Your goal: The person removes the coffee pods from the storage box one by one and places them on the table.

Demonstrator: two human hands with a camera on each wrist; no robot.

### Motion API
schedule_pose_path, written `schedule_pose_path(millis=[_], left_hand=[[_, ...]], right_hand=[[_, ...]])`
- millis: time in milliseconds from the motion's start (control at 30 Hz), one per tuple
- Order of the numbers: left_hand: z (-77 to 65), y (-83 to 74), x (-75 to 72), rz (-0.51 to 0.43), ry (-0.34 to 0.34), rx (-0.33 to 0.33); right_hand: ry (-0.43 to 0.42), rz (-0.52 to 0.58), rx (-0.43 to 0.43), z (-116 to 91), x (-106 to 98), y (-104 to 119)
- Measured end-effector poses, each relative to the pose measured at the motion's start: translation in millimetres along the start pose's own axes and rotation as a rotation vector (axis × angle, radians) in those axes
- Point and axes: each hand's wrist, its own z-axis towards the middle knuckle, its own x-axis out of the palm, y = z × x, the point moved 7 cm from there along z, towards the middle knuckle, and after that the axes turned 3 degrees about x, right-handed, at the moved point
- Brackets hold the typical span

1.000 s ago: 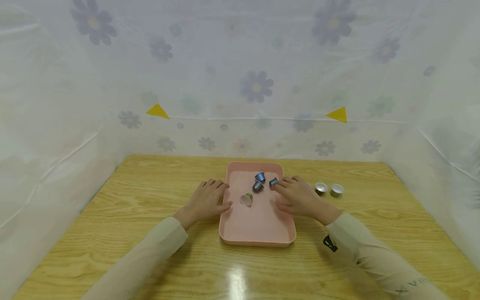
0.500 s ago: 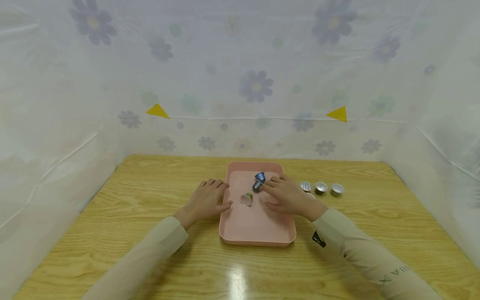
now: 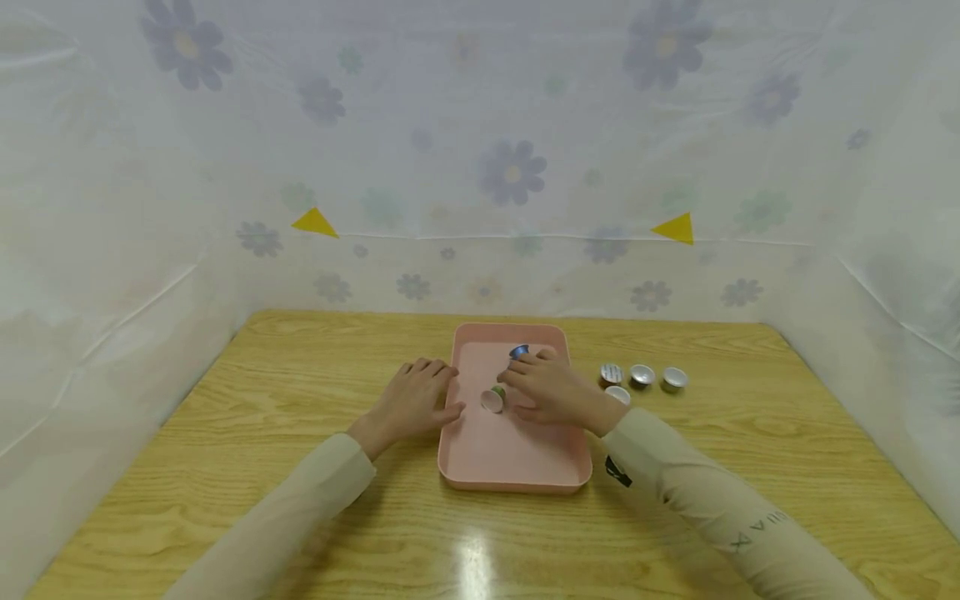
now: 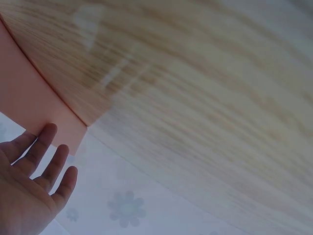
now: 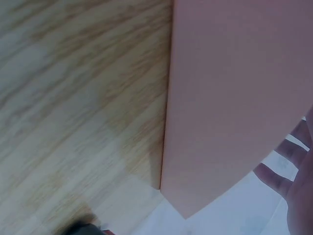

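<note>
- as i look in from my distant seat, two pale sleeves reach forward over the wooden table (image 3: 787, 433); the right sleeve (image 3: 708, 500) bears dark marks, and by its cuff shows a small black object (image 3: 618, 472), too small for me to name.
- next i see the pink tray (image 3: 517, 457), lying flat between the two arms.
- i find the left hand (image 3: 408, 396) at the tray's left rim, fingers relaxed and spread, curled round nothing.
- i see the right hand (image 3: 555, 392) reaching in across the right rim, thumb apart from the loosely extended fingers; whether its fingertips touch anything beneath, i cannot tell.
- between the hands, inside the tray, i spot the green capsule (image 3: 492, 401), tipped on its side with the pale lid showing, near the right hand's thumb and fingertips, well apart from the left.
- just beyond the right hand's fingers is the blue capsule (image 3: 519, 352), partly covered by them.
- to the right of the tray, i count four pale-lidded capsules (image 3: 642, 376) on the table.
- behind everything i see flowered cloth (image 3: 450, 125) with two yellow triangles (image 3: 316, 222).
</note>
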Motion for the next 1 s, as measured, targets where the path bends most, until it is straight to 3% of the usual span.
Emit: schedule_pose_path(millis=[633,1000], left_hand=[[-0.3,-0.1,-0.8,0.008,-0.001,0.004],[-0.7,-1.1,-1.4,-0.01,0.009,0.003]], right_hand=[[0.112,0.097,0.018,16.3,10.2,6.5],[0.096,0.032,-0.021,18.5,16.6,12.2]])
